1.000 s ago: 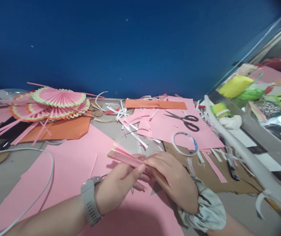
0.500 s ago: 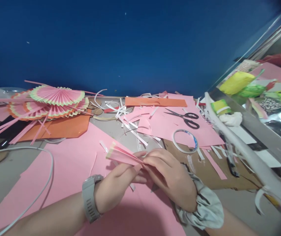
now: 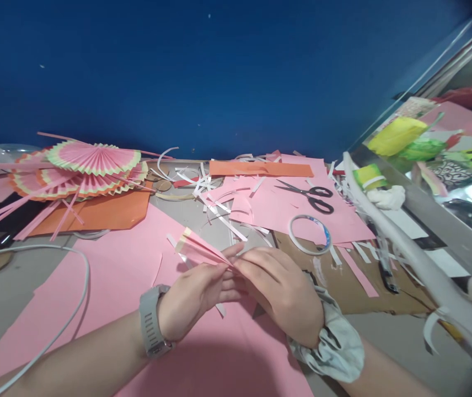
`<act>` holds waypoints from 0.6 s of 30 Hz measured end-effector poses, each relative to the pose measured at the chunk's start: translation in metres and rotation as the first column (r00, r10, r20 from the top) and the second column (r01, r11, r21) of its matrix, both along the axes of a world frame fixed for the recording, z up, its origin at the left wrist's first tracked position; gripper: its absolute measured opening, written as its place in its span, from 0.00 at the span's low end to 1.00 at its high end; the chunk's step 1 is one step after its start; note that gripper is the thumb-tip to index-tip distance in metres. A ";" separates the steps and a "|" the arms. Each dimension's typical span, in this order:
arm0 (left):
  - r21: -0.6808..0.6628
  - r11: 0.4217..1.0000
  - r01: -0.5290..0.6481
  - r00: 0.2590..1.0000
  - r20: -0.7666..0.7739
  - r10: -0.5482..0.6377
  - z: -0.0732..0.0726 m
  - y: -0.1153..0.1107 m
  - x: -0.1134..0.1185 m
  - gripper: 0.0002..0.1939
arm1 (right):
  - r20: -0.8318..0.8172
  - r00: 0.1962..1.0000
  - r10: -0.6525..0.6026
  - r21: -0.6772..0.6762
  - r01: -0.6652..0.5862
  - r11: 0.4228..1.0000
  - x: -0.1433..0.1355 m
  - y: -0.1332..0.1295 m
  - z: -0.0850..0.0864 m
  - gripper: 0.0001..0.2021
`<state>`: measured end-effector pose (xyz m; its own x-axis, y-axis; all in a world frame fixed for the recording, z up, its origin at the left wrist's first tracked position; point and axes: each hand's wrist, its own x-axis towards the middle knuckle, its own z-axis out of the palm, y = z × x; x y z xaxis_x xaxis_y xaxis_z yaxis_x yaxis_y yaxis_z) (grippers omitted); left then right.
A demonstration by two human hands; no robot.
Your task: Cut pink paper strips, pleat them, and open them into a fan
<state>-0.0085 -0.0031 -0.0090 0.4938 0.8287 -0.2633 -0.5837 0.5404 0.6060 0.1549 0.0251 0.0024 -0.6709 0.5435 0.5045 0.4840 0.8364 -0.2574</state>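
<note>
A narrow pleated pink paper fan (image 3: 200,251) with a pale yellow edge is folded together between my two hands. Its wider end points up and left; the narrow end is hidden among my fingers. My left hand (image 3: 198,295), with a grey watch on the wrist, pinches it from below with the thumb on top. My right hand (image 3: 283,289), with a pale green scrunchie at the wrist, grips the narrow end with bent fingers. Large pink paper (image 3: 137,264) lies beneath both hands.
Finished pleated fans (image 3: 95,160) with pink strips are stacked at the back left. Black-handled scissors (image 3: 318,198) lie on pink paper, near a tape roll (image 3: 291,242). A cutter (image 3: 388,275) rests on cardboard (image 3: 343,292). A white cable (image 3: 87,275) loops at left; paper scraps (image 3: 215,204) lie behind.
Both hands and the folded fan have shifted slightly left and up. My left thumb has moved along the fan, and the left fingers are now more stretched beneath it.
</note>
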 end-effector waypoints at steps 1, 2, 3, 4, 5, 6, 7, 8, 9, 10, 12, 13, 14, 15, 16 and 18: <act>0.001 1.000 0.003 1.000 0.007 -0.003 -0.001 0.000 0.000 0.14 | 0.015 1.000 -0.007 0.022 0.006 1.000 -0.001 0.000 0.000 0.11; 0.001 1.000 0.004 1.000 0.011 -0.004 -0.001 0.001 -0.001 0.15 | 0.032 0.999 -0.011 0.041 0.010 0.999 -0.001 0.000 0.001 0.12; 0.001 1.000 0.000 1.000 0.014 0.000 -0.002 0.001 -0.001 0.16 | 0.050 0.999 -0.013 0.058 0.010 0.998 -0.002 0.000 0.001 0.12; 0.001 1.000 -0.004 1.000 0.020 0.004 -0.002 0.002 -0.002 0.17 | 0.066 0.998 -0.014 0.074 0.009 0.997 -0.003 0.000 0.002 0.13; 0.001 1.000 -0.009 1.000 0.025 0.009 -0.002 0.002 -0.002 0.18 | 0.082 0.997 -0.014 0.086 0.007 0.996 -0.003 0.000 0.002 0.14; 0.002 1.000 -0.011 1.000 0.029 0.011 -0.002 0.003 -0.003 0.19 | 0.097 0.995 -0.014 0.095 0.005 0.995 -0.004 0.000 0.002 0.15; 0.007 1.000 -0.017 0.999 0.033 0.016 -0.002 0.003 -0.004 0.19 | 0.114 0.993 -0.015 0.098 0.003 0.995 -0.004 0.000 0.002 0.16; 0.012 1.000 -0.025 0.999 0.037 0.024 -0.002 0.004 -0.005 0.20 | 0.130 0.991 -0.017 0.100 0.003 0.995 -0.005 0.000 0.001 0.17; 0.016 0.999 -0.032 0.999 0.045 0.031 -0.001 0.004 -0.006 0.20 | 0.145 0.989 -0.019 0.101 0.004 0.995 -0.005 0.000 0.001 0.18; 0.021 0.999 -0.039 0.998 0.052 0.038 0.000 0.005 -0.006 0.20 | 0.158 0.987 -0.022 0.102 0.006 0.995 -0.005 -0.001 0.000 0.18; 0.027 0.998 -0.052 0.998 0.043 0.051 0.001 0.005 -0.008 0.20 | 0.183 0.982 -0.035 0.097 0.017 0.995 -0.006 -0.002 0.000 0.18; 0.029 0.998 -0.060 0.998 0.023 0.060 0.001 0.005 -0.008 0.20 | 0.197 0.979 -0.042 0.091 0.025 0.996 -0.007 -0.002 -0.001 0.17; 0.032 0.997 -0.072 0.997 -0.006 0.073 0.001 0.005 -0.008 0.19 | 0.210 0.976 -0.050 0.082 0.034 0.996 -0.008 -0.003 -0.001 0.17; 0.037 0.995 -0.089 0.995 -0.039 0.090 0.001 0.005 -0.008 0.19 | 0.222 0.973 -0.057 0.072 0.042 0.997 -0.008 -0.004 -0.001 0.17; 0.046 0.993 -0.107 0.992 -0.068 0.110 0.000 0.005 -0.008 0.19 | 0.228 0.972 -0.061 0.060 0.049 0.997 -0.009 -0.004 -0.001 0.17; 0.074 0.989 -0.130 0.984 -0.111 0.137 -0.001 0.004 -0.008 0.19 | 0.211 0.976 -0.050 0.032 0.044 0.999 -0.007 -0.004 -0.001 0.19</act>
<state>-0.0167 0.0007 -0.0096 0.3470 0.9026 -0.2546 -0.5721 0.4189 0.7051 0.1484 0.0206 0.0018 -0.7382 0.5649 0.3687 0.5639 0.8167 -0.1221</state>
